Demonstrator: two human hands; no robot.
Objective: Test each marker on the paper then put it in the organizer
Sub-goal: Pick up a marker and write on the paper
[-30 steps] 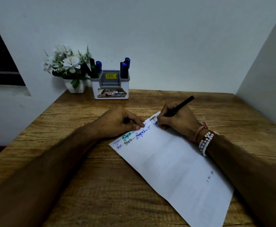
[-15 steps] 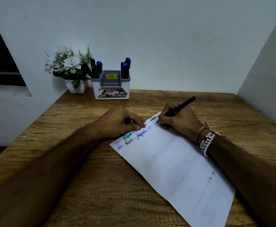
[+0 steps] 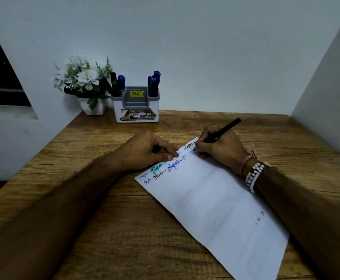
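A white sheet of paper point(image 3: 215, 199) lies slanted on the wooden desk point(image 3: 104, 229), with blue, green and black scribbles along its far edge. My right hand point(image 3: 219, 148) grips a black marker point(image 3: 225, 128) like a pen, its tip on the paper's far corner. My left hand point(image 3: 148, 150) rests on the paper's far edge, fingertip pressing it down, fingers curled round a small dark object that looks like the marker's cap point(image 3: 156, 148). The white and grey organizer point(image 3: 136, 118) stands at the back with several blue, black and green markers point(image 3: 154, 83) upright in its side compartments.
A white pot of white flowers point(image 3: 82, 81) stands left of the organizer in the back corner. Walls close the desk at the back, the left and the right point(image 3: 326, 87). Bead bracelets sit on my right wrist point(image 3: 254, 172).
The marker tip has crept slightly farther along the paper's far corner, adding to the scribble. My left hand has stayed where it was.
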